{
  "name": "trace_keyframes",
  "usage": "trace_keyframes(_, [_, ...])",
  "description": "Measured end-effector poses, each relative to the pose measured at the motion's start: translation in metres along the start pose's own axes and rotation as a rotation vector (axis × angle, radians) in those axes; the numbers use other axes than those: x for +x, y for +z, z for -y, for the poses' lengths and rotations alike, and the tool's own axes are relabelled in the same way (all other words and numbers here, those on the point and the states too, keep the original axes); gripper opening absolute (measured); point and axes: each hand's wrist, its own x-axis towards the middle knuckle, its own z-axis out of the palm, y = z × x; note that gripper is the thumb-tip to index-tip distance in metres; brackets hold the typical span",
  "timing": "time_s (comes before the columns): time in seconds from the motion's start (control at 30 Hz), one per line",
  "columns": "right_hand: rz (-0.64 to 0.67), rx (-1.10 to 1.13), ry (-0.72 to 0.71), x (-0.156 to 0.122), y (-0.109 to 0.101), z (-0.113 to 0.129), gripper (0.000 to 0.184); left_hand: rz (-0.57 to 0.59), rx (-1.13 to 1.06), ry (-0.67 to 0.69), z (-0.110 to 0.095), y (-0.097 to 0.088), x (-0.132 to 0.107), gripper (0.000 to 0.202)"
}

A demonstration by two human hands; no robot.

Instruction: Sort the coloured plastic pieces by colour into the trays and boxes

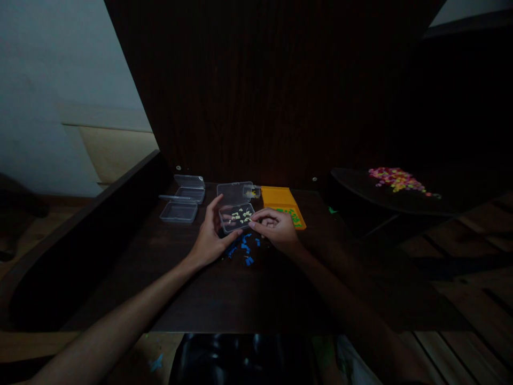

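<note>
A clear plastic box (225, 226) with its lid (234, 193) raised holds several small pale yellow pieces (238, 216). My left hand (210, 235) grips this box from the left, thumb along the front edge and fingers behind and beneath it. At the box's right front corner is my right hand (276, 227), thumb and forefinger pinched together; whatever is between the fingertips is too small to make out. Loose blue pieces (245, 247) lie on the dark table just below the box, between my hands.
Two clear boxes stand open at left, one in front (178, 212) and one behind (189, 192). An orange box (276, 196) with green pieces (294, 216) is beside my right hand. Yellow pieces (251, 192) sit behind. Multicoloured pieces (396, 179) are heaped on a dark surface at right.
</note>
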Motion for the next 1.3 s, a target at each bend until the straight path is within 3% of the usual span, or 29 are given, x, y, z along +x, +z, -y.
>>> trace_keyframes(0.23, [0.007, -0.128, -0.103, 0.002, 0.000, -0.005, 0.011, 0.061, 0.034, -0.004, -0.002, 0.001, -0.004, 0.093])
trace_keyframes(0.87, [0.118, -0.349, -0.172, 0.003, -0.009, -0.008, 0.008, 0.172, 0.047, -0.014, -0.007, 0.004, -0.009, 0.090])
trace_keyframes(1.17, [-0.044, -0.318, -0.268, -0.002, -0.010, 0.013, 0.013, 0.082, -0.003, -0.042, -0.002, -0.001, 0.000, 0.094])
trace_keyframes(1.23, [-0.009, -0.325, -0.290, -0.006, -0.008, 0.016, 0.012, 0.036, -0.014, -0.031, 0.001, -0.003, 0.003, 0.095])
trace_keyframes(1.3, [0.106, -0.344, -0.315, -0.011, -0.005, 0.016, 0.012, -0.009, -0.025, -0.022, 0.005, -0.005, 0.007, 0.096])
